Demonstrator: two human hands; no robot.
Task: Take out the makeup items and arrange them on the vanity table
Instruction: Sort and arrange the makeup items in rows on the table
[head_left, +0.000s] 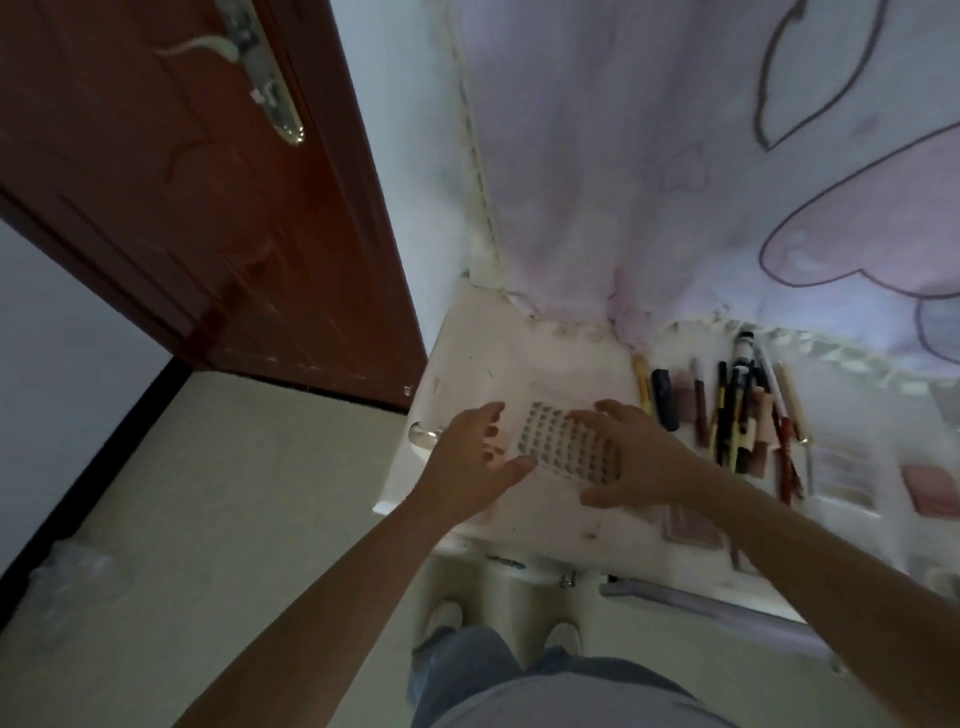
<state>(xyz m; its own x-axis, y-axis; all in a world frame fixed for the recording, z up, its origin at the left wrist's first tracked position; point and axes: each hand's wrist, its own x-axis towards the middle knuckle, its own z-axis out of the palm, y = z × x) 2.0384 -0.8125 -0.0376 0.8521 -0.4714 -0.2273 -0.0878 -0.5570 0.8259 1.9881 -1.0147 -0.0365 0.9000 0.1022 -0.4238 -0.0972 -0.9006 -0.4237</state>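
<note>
Nearest are jeans-clad legs and pale shoes (563, 635) on the floor by the white surface (519, 332). Both forearms reach up to a white palette (563, 447) with a grid of small dark pans, lying flat near the surface's left end. The left hand (470, 460) curls at its left edge, thumb under the near corner; the right hand (636, 454) lies over its right side — fingers spread, thumb below. Just right, pencils and tubes (737, 410) lie in a row, pink compacts (932, 488) beyond. Farther back hangs a printed cloth (675, 156); a red-brown door (182, 156) stands left.
</note>
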